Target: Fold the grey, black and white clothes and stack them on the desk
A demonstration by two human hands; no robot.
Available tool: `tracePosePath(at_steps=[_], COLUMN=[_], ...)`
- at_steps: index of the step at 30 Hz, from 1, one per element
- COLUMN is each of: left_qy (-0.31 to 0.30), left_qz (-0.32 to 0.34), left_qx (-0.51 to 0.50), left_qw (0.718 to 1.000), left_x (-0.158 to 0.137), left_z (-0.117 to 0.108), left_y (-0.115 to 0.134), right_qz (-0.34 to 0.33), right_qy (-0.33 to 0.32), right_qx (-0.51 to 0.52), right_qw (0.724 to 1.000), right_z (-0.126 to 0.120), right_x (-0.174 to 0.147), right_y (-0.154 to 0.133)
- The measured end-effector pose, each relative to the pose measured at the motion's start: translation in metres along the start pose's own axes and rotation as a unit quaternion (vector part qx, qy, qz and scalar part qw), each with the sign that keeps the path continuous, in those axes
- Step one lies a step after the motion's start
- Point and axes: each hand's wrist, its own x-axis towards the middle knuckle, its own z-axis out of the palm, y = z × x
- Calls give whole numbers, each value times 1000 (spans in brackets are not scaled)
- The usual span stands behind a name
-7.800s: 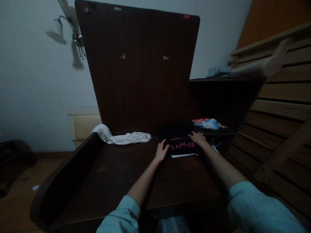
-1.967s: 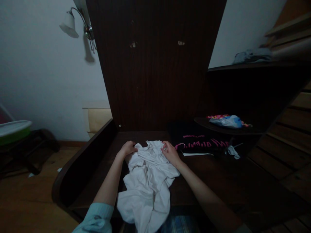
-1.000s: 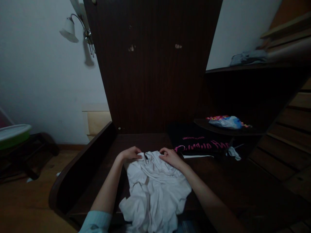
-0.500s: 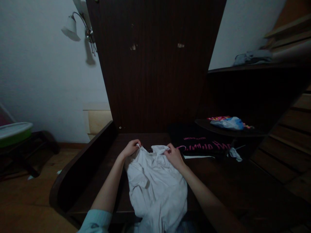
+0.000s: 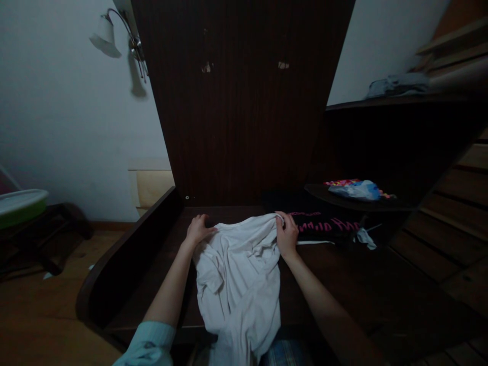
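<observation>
A white shirt [image 5: 238,274] lies on the dark table [image 5: 343,274], its far edge pulled out sideways between the two hands and its near part hanging crumpled over the table's near edge. The left hand [image 5: 197,230] is closed on the far left corner of the shirt, fingers curled onto the cloth and pressing it to the wood. The right hand [image 5: 286,235] pinches the far right corner, thumb and fingers narrow around the hem, just beside the black shirt [image 5: 320,221].

As a judgement: the spreading is only begun. The far edge is drawn fairly straight, but the middle is full of folds and a flap is turned over on the left side. The lower half is not flat on the table at all. No fold is made in it yet. Smoothing the body, bringing the hanging part up and folding are all left.

The black shirt with pink lettering lies folded at the far right, seemingly finished. A coloured bag [image 5: 356,189] sits on a small shelf [image 5: 362,206] beyond it. A wall lamp [image 5: 104,38] hangs at far left.
</observation>
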Motion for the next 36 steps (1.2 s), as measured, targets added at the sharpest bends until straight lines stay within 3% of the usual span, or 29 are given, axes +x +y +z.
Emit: tracePosePath(at_steps=[2, 4, 8, 14, 30, 36], left_qy=[-16, -71, -157, -158, -217, -179], left_qz=[5, 4, -20, -37, 19, -12], left_qx=[19, 24, 48, 68, 61, 55], left_qw=[1000, 997, 986, 984, 974, 982], left_x=[2, 4, 6, 5, 5, 6], left_z=[-3, -5, -6, -6, -14, -16], left_y=[-3, -7, -11, -11, -16, -21], right_qz=[46, 86, 116, 96, 76, 74], right_qy=[19, 35, 35, 9, -34, -57], right_qx=[35, 63, 82, 75, 41, 57], right_qw=[998, 994, 989, 993, 996, 994], right_z=[1, 4, 7, 7, 12, 12], right_x=[2, 2, 1, -2, -5, -5], right_y=[3, 6, 7, 2, 5, 7])
